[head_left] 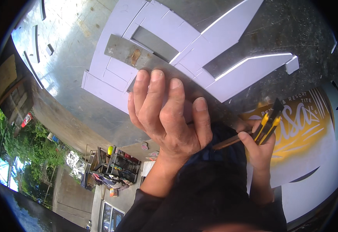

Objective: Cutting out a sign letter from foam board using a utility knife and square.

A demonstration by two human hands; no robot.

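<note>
A large white board (pixel 223 42) lies on the metal table, cut with slots and openings and marked with thin lines. Across it runs a grey metal straightedge (pixel 120 50) with a rusty brown patch. My left hand (pixel 167 114) presses down with its fingertips on the straightedge and the board, fingers stretched and slightly apart. At the lower right, my right hand (pixel 260 152) is closed around a yellow and black utility knife (pixel 267 125), held off the board with its dark end pointing up. The grip partly hides the knife's lower part.
Narrow offcuts (pixel 35 44) lie at the table's far left. On the right is a printed yellow and white sheet (pixel 292 135). A brown table edge (pixel 231 142) passes close to my body. Beyond the table at lower left stands a cluttered rack (pixel 118 166).
</note>
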